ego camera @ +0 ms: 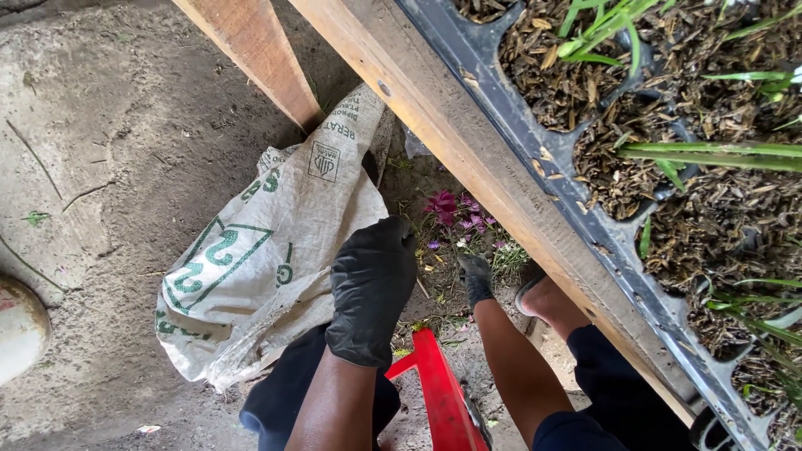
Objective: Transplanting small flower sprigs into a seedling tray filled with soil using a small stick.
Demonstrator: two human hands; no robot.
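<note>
My left hand (372, 284), in a black glove, rests on the right edge of a white woven sack (251, 259) with green print, its fingers curled down over that edge. My right hand (476, 280), also gloved in black, reaches low to the dirt floor. Its fingers are bunched among plant scraps just below some fallen pink flowers (455, 213). What the fingers hold, if anything, is hidden. A red plastic piece (439, 392) lies between my forearms.
A slanted wooden bench beam (468, 159) crosses overhead with a black seedling tray (601, 217) of brown husk and green leaves on it. A second plank (259, 50) runs on the left. My sandalled foot (543, 301) stands under the beam. A pale round object (17, 330) sits at the left edge.
</note>
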